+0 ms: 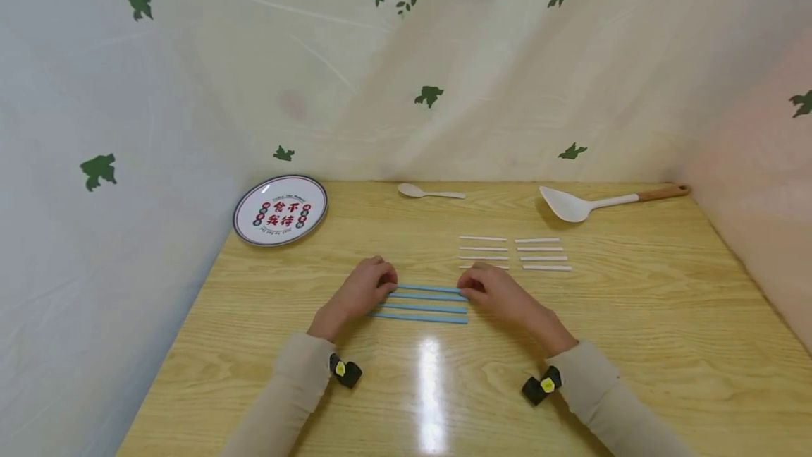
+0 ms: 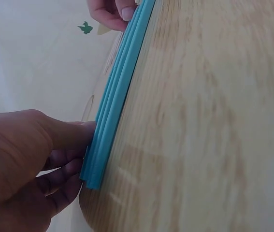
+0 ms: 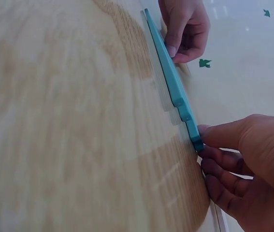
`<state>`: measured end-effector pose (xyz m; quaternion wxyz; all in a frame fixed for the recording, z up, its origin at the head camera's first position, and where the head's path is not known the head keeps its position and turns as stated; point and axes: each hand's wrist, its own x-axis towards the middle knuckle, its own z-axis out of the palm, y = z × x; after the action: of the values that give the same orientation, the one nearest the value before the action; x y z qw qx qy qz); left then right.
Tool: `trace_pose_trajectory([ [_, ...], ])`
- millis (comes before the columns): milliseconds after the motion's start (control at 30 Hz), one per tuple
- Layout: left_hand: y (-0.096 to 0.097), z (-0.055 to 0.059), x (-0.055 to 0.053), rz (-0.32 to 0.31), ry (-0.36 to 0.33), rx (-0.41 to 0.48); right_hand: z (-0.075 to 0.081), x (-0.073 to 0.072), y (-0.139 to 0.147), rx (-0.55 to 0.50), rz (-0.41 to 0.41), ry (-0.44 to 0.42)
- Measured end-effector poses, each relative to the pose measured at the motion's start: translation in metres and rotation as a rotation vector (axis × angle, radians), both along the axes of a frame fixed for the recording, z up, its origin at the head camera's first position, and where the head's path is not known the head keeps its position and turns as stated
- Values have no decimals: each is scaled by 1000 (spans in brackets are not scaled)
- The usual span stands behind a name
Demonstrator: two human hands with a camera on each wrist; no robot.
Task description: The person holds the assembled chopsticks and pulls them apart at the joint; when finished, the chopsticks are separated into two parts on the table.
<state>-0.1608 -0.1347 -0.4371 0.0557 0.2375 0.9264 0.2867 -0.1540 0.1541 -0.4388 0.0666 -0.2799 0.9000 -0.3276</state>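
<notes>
Lying roughly parallel on the wood-grain surface (image 1: pixel 634 344), four slim blue chopsticks (image 1: pixel 431 319) are occupying the middle of the head view, their plain, unpatterned lengths running crosswise between two bare hands. The left hand (image 1: pixel 363 288) is pinching the left end of the farthest chopstick, and the right hand (image 1: pixel 501 293) is pinching its right end, so each grip is closing on that one stick. Beyond them, thin white sticks (image 1: pixel 545 249) are lying in two columns, with a pale spoon (image 1: pixel 412 190) and a white turner with a wooden handle (image 1: pixel 567 205) resting farther back. A white plate (image 1: pixel 249 210) with a dark rim and red characters is sitting at the far left.

In the left wrist view, the chopsticks are looking teal and smooth, lining up so closely that their long edges are partly hiding one another. The left thumb is pressing against the bundle's outer side near the blunt ends.

In the right wrist view, the squared, thicker ends are showing in a staggered row, the shafts tapering toward the left hand. The right thumb and fingers are holding the rearmost tip.
</notes>
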Motion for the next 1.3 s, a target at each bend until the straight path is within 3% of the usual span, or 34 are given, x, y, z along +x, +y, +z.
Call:
trace_pose_trajectory([
  [333,1,1,1,-7,15,0,2,0,-4,39,-14,44],
  [633,7,21,-1,-67,7,-1,15,1,-2,-30,-76,39],
  [833,20,33,-3,-161,25,-46,21,-1,-3,-84,-39,102],
  [1300,42,40,0,-216,40,-24,28,2,-28,-53,57,174],
])
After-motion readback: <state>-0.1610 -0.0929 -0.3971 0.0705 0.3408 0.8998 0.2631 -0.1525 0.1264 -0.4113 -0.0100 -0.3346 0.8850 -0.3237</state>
